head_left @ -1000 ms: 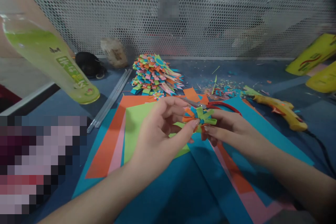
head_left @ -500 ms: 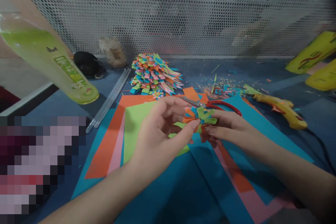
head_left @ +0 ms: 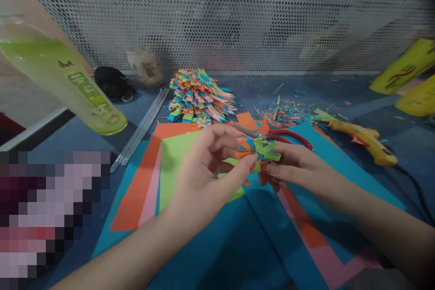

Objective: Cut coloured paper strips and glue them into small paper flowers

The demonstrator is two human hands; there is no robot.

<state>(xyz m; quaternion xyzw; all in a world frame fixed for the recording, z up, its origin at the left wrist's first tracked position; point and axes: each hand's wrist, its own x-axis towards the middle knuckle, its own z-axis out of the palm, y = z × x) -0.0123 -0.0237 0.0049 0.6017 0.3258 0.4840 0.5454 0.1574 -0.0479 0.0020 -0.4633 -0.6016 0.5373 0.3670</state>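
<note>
Between my two hands is a small paper flower [head_left: 261,148] with looped strips in green, orange and blue. My left hand [head_left: 210,167] pinches its left side, the thumb pressed near the centre. My right hand [head_left: 295,163] grips it from the right, thumb and fingertips at the lower edge. Right behind the flower lie scissors [head_left: 287,138] with red handles. Beneath my hands spread coloured sheets: a light green sheet [head_left: 173,158], an orange sheet [head_left: 136,190] and a large blue sheet [head_left: 217,253].
Behind stands a pile of fringed, many-coloured paper pieces [head_left: 195,95]. Paper scraps [head_left: 288,111] lie to its right, then a yellow glue gun [head_left: 365,138] with a black cord. Clear glue sticks [head_left: 139,131] and a green drink bottle [head_left: 68,77] are at left. Perforated metal [head_left: 217,18] closes the back.
Both hands keep their hold on the paper flower. Its loops at the left have shifted slightly, and a green strip that stuck out at lower left no longer shows.
</note>
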